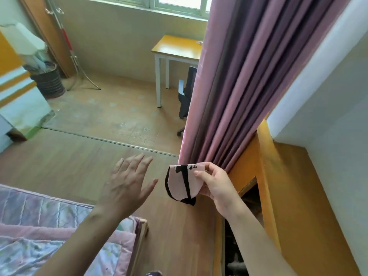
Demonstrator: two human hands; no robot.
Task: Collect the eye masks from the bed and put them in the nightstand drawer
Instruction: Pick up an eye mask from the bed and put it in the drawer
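Currently the right hand's fingers (200, 174) pinch a folded pink eye mask (182, 183) in mid-air beside the orange nightstand (264, 162); the left hand (127, 184) hovers spread, holding nothing. Keeping the pinch firm until the mask is over the open drawer (252, 193) seems wise.

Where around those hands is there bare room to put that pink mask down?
The widest free patch is the wood floor, between the bed and the metal floor strip. The orange nightstand top, bordered by white wall and curtain, also looks bare. It is crowded where the right hand holds the eye mask beside the curtain.
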